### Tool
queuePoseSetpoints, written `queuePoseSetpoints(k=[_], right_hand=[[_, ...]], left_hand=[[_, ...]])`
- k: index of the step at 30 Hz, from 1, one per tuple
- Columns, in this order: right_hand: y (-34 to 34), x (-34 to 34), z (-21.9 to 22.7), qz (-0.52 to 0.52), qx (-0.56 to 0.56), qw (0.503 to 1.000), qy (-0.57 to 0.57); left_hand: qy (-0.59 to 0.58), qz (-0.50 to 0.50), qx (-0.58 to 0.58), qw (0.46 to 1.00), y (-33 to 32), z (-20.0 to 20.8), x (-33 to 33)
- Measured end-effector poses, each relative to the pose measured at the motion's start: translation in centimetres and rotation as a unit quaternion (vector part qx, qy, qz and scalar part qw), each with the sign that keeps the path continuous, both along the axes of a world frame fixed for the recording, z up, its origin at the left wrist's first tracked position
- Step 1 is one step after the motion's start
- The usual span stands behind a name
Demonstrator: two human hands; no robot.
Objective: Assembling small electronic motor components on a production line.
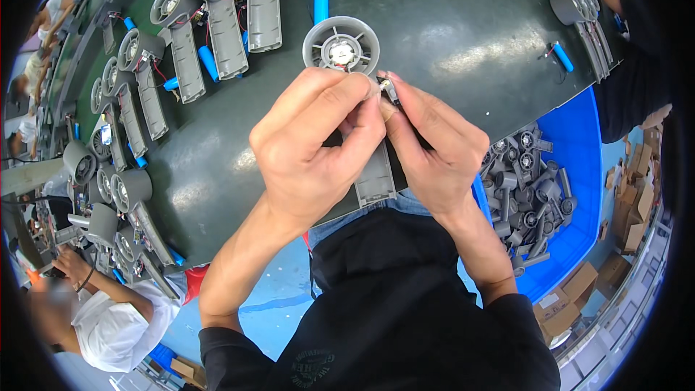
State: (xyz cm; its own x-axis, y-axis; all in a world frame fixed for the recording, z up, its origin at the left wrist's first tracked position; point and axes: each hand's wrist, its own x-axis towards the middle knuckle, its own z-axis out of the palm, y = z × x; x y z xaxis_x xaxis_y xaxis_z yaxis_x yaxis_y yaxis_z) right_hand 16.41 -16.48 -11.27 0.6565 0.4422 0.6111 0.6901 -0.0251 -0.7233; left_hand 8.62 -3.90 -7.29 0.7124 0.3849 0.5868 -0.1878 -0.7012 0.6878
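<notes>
Both hands meet over the near edge of the green table. My left hand (311,141) is closed in a pinch, its fingertips touching a tiny whitish piece whose kind I cannot make out. Between the thumb and fingers of my right hand (438,145) is a small dark part with a silvery-white face (389,90), the two hands' fingertips almost touching. Just beyond them lies a round grey fan housing (341,47) with a white hub. Its open grey handle shell (375,179) runs toward me, partly hidden under my hands. A blue cylindrical battery (321,6) lies behind the housing.
On the dark green table (449,36), several similar fan units (221,25) with wires and blue batteries line the left side. Another unit (575,7) lies far right. A blue bin (579,195) of grey parts stands below right. A co-worker (119,311) sits at left.
</notes>
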Motion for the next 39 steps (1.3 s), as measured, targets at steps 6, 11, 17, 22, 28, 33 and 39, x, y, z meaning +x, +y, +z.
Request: queuePoseSetpoints(k=[6, 11, 17, 22, 28, 33, 39], right_hand=[[-0.2, 0.1, 0.6, 0.019, -0.015, 1.0, -0.007], [-0.2, 0.3, 0.6, 0.019, -0.023, 0.999, -0.031], [-0.2, 0.5, 0.6, 0.03, -0.012, 0.999, -0.04], [-0.2, 0.5, 0.7, 0.032, -0.009, 0.998, -0.048], [-0.3, 0.5, 0.6, 0.038, -0.003, 0.998, -0.049], [-0.3, 0.5, 0.6, 0.044, 0.001, 0.997, -0.068], [-0.4, 0.5, 0.9, 0.049, -0.011, 0.997, -0.064]], left_hand=[[0.008, -0.008, 0.031, 0.999, 0.4, -0.1, -0.4], [0.011, -0.016, 0.031, 0.999, 0.5, -0.1, -0.4], [0.015, -0.027, -0.001, 1.0, 0.5, 0.0, -0.4], [0.023, -0.037, -0.008, 0.999, 0.7, 0.1, -0.6], [0.033, -0.047, -0.05, 0.997, 0.7, 0.1, -0.8], [0.031, -0.051, -0.043, 0.997, 0.7, 0.1, -0.8], [0.068, -0.053, -0.067, 0.994, 0.5, 0.6, -1.1]])
